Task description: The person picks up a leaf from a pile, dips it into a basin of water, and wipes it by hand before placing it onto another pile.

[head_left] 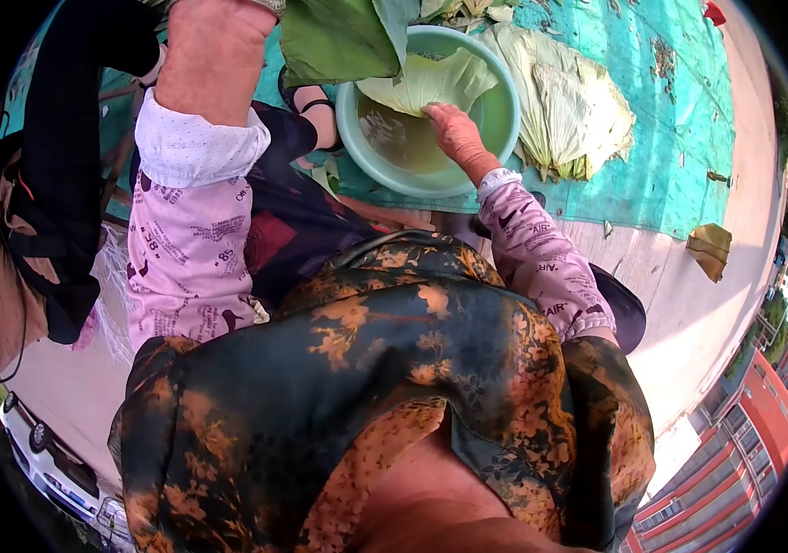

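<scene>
My right hand [458, 135] reaches over a pale green basin [348, 138] of cloudy water. Its thumb and fingers pinch the lower edge of a pale lotus leaf [435, 83], which lies curved against the basin's far side, partly in the water. My left hand [221, 20] is raised at the top edge, where the frame cuts off its fingers, so its grip is hidden. Close by, a large dark green lotus leaf [339, 41] overhangs the basin's left rim. Right of the basin lies a stack of folded pale lotus leaves [569, 111].
A green tarp [680, 157] lies under the basin, with leaf scraps on it. Another person's sandalled foot [318, 118] is just left of the basin, and a dark-clothed person [53, 166] is further left. A dry brown leaf [709, 251] lies on the pavement.
</scene>
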{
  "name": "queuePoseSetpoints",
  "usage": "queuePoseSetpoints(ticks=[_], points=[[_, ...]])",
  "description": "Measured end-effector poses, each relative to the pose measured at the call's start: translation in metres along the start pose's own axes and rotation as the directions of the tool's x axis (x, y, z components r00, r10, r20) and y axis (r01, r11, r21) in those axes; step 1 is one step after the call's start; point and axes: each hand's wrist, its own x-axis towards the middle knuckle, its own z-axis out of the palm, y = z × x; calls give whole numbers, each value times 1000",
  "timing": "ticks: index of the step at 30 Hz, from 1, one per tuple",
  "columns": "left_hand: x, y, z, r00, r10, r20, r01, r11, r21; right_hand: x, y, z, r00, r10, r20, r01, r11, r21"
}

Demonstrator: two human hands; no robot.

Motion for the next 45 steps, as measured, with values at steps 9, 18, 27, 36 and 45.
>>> queuePoseSetpoints(ticks=[9, 18, 27, 36, 45], points=[[-21, 8, 22, 1000, 16, -26, -15, 1000, 9, -16, -3, 45, 983, 122, 135, -79, 955, -286], [-26, 14, 31, 999, 12, -35, -12, 1000, 4, -28, -3, 56, 957, 185, 225, -87, 919, -385], [-33, 13, 30, 1000, 12, -17, -12, 1000, -21, -8, 5, 23, 705, 463, 538, -656, 137, 742], [-34, 11, 27, 1000, 29, 2, -29, 999, -23, -23, 62, 32, 299, 774, 559, -468, -391, 792], [-18, 1, 26, 993, 118, -24, -114, 986, 124, -24, 58, 18, 387, 798, 463, -482, -253, 839]])
